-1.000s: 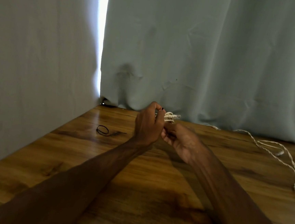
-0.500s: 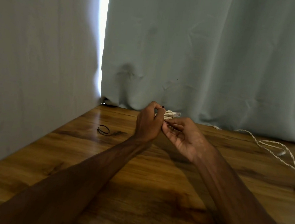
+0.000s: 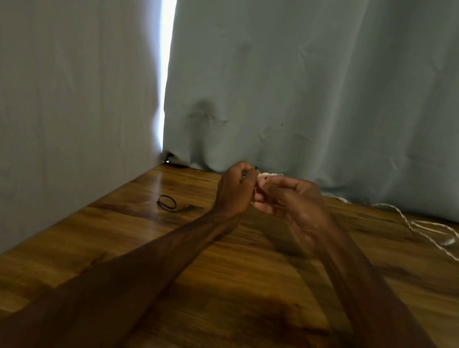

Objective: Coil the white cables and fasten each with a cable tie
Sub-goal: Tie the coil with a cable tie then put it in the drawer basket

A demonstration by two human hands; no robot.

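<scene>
Both hands meet above the far part of the wooden table (image 3: 214, 269). My left hand (image 3: 233, 191) grips a small coiled white cable (image 3: 267, 175), with a black cable tie end (image 3: 255, 167) poking up above its fingers. My right hand (image 3: 292, 201) has turned back-up and its fingers curl round the coil from the right, hiding most of it. A second white cable (image 3: 436, 233) lies loose and uncoiled on the table at the right. A spare black cable tie (image 3: 168, 203) lies looped on the table left of my hands.
Pale curtains (image 3: 312, 98) hang along the back and left edges of the table, with a bright gap (image 3: 165, 57) between them. The loose cable runs off toward the right edge.
My right hand rolled from palm-up to back-up and closed over the coil, moving slightly up. My left hand stayed in place on the coil.
</scene>
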